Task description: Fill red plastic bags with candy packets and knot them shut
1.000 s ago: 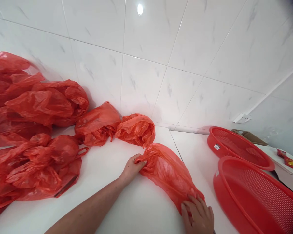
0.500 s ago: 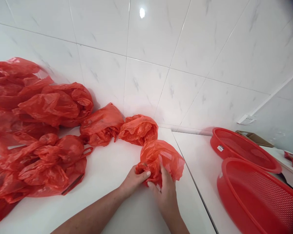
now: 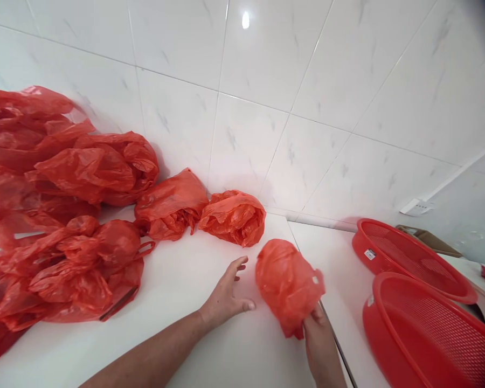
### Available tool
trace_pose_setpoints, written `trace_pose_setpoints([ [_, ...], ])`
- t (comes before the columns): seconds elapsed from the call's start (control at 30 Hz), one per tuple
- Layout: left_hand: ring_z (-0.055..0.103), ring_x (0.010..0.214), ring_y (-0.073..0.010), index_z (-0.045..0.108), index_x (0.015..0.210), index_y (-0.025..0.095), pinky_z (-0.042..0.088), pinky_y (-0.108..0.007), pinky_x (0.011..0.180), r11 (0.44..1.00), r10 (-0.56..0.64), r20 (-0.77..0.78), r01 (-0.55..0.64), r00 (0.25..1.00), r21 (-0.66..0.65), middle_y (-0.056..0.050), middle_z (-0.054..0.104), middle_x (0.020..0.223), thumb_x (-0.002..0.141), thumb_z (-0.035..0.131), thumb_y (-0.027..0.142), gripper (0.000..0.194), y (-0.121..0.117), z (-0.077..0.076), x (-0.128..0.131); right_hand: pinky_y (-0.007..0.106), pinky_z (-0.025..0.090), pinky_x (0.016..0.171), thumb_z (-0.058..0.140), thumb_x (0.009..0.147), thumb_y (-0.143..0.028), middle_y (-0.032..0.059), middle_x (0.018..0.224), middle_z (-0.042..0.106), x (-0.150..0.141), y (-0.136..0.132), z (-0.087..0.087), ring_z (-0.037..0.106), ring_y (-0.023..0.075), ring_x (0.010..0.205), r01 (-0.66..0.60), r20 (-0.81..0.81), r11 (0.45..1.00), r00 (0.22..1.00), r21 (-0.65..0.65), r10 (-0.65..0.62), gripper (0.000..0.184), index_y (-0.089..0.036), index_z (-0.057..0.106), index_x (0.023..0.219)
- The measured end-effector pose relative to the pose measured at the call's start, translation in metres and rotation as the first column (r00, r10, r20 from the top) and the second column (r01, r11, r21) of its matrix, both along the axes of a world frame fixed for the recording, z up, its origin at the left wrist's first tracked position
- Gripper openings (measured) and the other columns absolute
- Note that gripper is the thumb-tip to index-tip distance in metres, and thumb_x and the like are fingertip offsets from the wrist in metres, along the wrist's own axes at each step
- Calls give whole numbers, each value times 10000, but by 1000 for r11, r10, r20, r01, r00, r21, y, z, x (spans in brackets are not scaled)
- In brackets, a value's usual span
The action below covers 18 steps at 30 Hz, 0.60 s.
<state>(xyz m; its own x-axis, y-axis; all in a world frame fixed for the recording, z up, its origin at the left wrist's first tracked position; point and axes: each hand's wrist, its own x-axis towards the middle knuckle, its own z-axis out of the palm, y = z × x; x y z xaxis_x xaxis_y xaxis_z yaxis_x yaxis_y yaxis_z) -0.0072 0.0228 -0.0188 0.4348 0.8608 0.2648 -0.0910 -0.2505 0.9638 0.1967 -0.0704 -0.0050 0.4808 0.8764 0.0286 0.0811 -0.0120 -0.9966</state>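
Observation:
A crumpled red plastic bag (image 3: 285,285), bunched into a rounded bundle, is held up over the white table by my right hand (image 3: 319,328). That hand grips its lower right side, and some of the fingers are hidden behind the plastic. My left hand (image 3: 228,296) is open just left of the bundle, thumb and fingers spread, touching nothing. Beyond the hands, another balled red bag (image 3: 234,218) lies against the tiled wall. Beside it sits a folded red bag (image 3: 172,205).
Heaps of red plastic bags (image 3: 84,264) cover the left of the white table (image 3: 194,350). Two red perforated baskets stand at the right, a near one (image 3: 392,328) and a far one (image 3: 364,248). A white power strip (image 3: 416,207) is by the tiled wall (image 3: 258,145).
The bag was stretched between both hands, then gathered into a bundle. My left hand has since let go and opened, while my right hand has carried the bundle slightly right.

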Motion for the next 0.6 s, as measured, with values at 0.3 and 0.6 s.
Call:
trace_pose_setpoints([
  [0.3,568,672,-133,551,746,193,466,-254,647,957,211,-30,-213,977,-198,14,600,718,818,482,264,123,11,-9,2,286,489,700,638,687,-383,23,901,680,18,-20,2,611,204,845,248,-61,967,966,-54,-251,367,-191,627,1000],
  [0.6,571,715,-113,521,1054,236,493,-286,703,882,442,-58,-446,895,-152,-41,571,1130,824,425,217,250,15,-10,-2,258,507,626,603,668,-277,-15,882,631,70,23,12,646,146,732,519,-248,855,827,-6,-504,232,-226,568,892],
])
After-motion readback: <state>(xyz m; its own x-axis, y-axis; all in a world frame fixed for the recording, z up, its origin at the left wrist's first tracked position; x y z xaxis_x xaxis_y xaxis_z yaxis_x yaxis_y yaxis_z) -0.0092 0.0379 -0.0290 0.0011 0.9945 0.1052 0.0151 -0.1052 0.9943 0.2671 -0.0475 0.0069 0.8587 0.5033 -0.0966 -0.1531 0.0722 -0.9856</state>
